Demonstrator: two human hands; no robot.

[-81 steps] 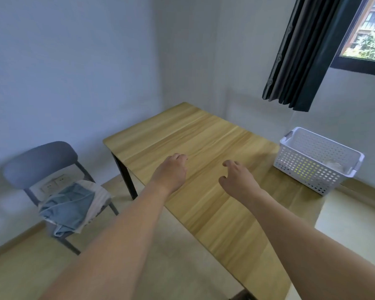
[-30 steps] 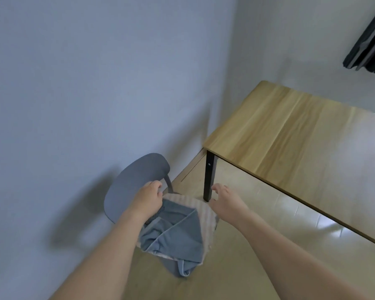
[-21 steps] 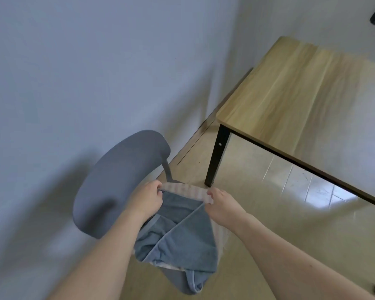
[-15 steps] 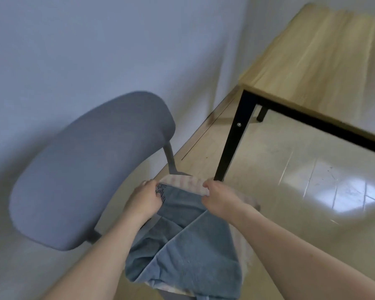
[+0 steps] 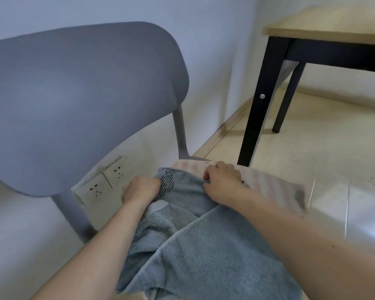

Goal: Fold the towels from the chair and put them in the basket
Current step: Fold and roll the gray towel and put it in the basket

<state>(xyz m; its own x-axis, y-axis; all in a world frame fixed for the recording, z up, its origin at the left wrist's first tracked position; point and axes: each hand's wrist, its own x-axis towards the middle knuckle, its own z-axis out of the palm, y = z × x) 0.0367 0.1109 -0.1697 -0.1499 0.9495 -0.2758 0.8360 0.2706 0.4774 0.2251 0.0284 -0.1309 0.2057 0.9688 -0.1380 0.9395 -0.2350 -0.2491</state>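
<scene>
A crumpled blue-grey towel (image 5: pixel 204 256) lies on the seat of the grey chair (image 5: pixel 80 100), over a pale striped towel (image 5: pixel 273 187) that sticks out to the right. My left hand (image 5: pixel 140 188) is closed on the blue towel's far edge, near its dark dashed pattern. My right hand (image 5: pixel 222 179) grips the same edge a little to the right, fingers curled over the fabric. The basket is out of view.
The wooden table (image 5: pixel 325 27) stands at the upper right, its black leg (image 5: pixel 256 105) just beyond the chair. Wall sockets (image 5: pixel 104 182) sit low on the wall behind the chair. Shiny floor tiles (image 5: pixel 333 148) spread to the right.
I have turned from the table to the chair and come close. Both hands have reached down and closed on the far edge of the blue towel.
</scene>
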